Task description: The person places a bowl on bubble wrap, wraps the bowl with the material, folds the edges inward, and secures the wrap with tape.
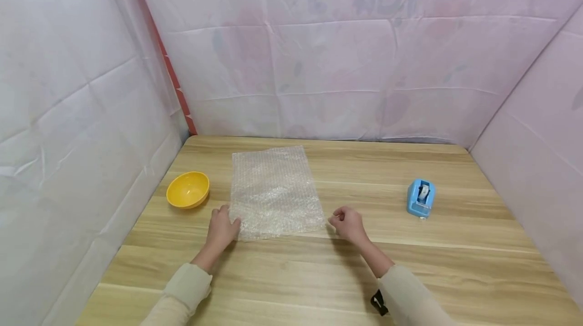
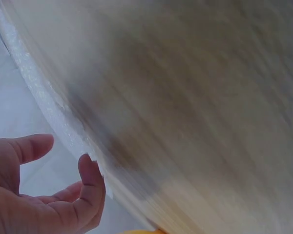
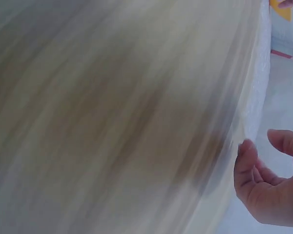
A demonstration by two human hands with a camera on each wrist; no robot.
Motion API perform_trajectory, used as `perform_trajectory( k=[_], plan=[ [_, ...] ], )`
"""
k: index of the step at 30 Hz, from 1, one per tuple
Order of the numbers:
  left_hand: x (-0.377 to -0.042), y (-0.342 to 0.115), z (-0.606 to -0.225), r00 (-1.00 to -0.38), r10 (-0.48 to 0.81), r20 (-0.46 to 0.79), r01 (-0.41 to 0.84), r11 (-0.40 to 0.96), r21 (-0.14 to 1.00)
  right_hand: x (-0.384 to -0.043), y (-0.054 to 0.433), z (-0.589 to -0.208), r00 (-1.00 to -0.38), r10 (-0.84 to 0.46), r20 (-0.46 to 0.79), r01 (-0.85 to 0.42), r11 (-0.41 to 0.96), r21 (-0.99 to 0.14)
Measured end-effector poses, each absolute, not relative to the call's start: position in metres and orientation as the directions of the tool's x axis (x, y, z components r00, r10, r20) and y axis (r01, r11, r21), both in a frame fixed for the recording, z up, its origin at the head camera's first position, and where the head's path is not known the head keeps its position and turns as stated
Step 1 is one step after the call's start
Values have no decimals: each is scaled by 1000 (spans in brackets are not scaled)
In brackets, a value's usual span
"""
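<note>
Lying on tbl point(image 1: 296, 285): bubble wrap point(image 1: 275, 192). L hand point(image 1: 221, 228) at near-L corner, R hand point(image 1: 348, 225) by near-R corner; both loosely curled, thumbs apart from fingertips.

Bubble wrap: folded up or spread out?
Spread out: the bubble wrap lies on the table as a broad four-sided sheet. Whether it is double-layered, I cannot tell.

Makeshift curtained booth, wood-grain table point(image 1: 291, 285), pale sheets point(image 1: 328, 63) on three sides (creased, faintly printed)
</note>
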State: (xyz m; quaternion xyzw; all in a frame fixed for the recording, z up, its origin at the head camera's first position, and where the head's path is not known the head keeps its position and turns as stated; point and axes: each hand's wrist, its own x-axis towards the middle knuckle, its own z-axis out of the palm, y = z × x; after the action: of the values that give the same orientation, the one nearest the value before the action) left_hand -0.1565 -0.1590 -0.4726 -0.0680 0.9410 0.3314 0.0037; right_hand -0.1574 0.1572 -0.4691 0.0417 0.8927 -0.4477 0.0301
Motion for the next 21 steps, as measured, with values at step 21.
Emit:
perform_trajectory(
  k=[21],
  plan=[
    [-159,-161,-467,-983,-146,-110,-183,751,635,-158,138,-474,-971,121,-209,241,503,-830]
  ],
)
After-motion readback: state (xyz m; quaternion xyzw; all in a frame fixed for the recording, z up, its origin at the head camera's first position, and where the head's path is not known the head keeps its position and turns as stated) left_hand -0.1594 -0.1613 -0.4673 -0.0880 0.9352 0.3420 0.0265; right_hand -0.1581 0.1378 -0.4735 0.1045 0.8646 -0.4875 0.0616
